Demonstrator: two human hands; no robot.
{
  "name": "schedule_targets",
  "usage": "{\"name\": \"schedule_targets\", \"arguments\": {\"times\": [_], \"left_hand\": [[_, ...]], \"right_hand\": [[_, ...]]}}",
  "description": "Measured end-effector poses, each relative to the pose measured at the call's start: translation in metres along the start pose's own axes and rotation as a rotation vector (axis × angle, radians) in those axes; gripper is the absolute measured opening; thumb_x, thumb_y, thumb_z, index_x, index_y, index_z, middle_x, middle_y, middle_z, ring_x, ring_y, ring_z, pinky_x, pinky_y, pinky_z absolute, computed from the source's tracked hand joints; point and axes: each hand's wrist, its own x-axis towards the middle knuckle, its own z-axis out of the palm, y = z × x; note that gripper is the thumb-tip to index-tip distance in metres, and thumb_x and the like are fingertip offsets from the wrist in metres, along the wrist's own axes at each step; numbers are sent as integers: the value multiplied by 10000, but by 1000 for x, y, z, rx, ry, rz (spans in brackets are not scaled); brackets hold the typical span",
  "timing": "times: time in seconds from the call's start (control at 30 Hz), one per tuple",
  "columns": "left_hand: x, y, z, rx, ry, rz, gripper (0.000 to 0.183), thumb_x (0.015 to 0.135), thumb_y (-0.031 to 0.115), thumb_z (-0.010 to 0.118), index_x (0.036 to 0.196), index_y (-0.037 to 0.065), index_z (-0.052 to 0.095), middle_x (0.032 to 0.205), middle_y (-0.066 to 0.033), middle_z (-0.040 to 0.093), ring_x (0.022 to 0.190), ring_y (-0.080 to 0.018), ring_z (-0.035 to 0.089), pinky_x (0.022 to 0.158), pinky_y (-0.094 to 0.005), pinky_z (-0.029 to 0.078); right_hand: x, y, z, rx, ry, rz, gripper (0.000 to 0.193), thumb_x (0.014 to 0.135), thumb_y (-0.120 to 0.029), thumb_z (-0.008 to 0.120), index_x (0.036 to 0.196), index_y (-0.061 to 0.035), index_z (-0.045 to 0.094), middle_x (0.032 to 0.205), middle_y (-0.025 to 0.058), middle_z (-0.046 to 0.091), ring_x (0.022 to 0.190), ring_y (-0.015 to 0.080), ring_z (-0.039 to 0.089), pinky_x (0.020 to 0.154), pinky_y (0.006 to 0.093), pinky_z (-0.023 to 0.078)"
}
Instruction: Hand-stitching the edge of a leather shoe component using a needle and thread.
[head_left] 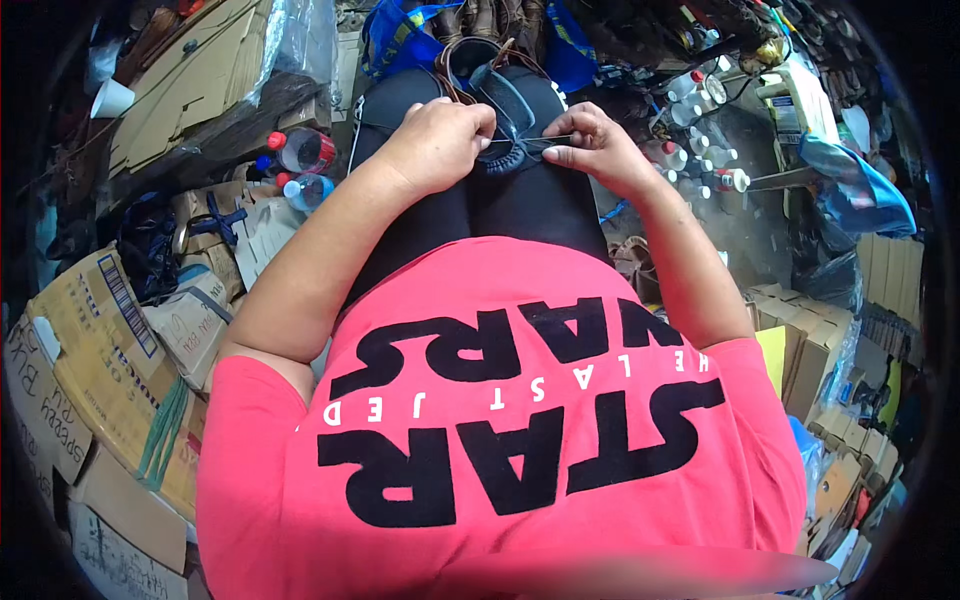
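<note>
A dark blue moccasin-style shoe (513,118) with a gathered, puckered toe rests on my lap, between my thighs in black trousers. Its brown lining and brown laces show at the far end. Thin thread (530,139) stretches across the toe between my two hands. My left hand (447,138), at the shoe's left side, is closed with fingers curled, pinching the thread. At the right side, my right hand (592,148) pinches the thread between thumb and fingers. Any needle is too small to make out.
Plastic bottles (303,152) stand at the left, and more bottles (690,150) cluster at the right. Cardboard boxes (110,330) are piled at the left. A blue bag (400,40) lies beyond my knees. Flat cardboard (190,85) and a white cup (113,98) are at the far left.
</note>
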Motion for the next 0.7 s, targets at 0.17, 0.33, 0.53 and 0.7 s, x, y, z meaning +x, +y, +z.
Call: {"name": "schedule_targets", "arguments": {"times": [0.17,0.33,0.53,0.7], "left_hand": [[10,-2,11,-149,29,32,103,833,104,582,907,32,578,832,-161,636,842,-352,611,736,-414,476],[10,0,6,-78,-7,84,109,840,119,573,921,54,605,844,-150,647,859,-340,620,756,-413,483],[12,1,5,39,-52,120,85,840,121,559,892,81,614,838,-123,659,848,-317,629,737,-431,474],[5,-5,6,17,-12,157,69,839,135,567,885,96,601,795,-112,641,834,-311,621,728,-438,457]], "right_hand": [[-22,-13,-11,284,-8,106,123,825,-134,686,813,-33,616,911,-18,475,860,69,481,780,221,388],[-20,-27,-27,386,48,35,112,835,-128,625,805,-28,584,946,-4,492,893,89,509,828,247,414],[16,2,-30,-404,381,92,180,855,-182,653,898,-8,649,1013,66,531,870,162,573,783,290,468],[-1,-45,-22,-531,114,-221,200,814,-260,662,909,-85,681,878,107,634,866,271,618,770,384,481]]}}
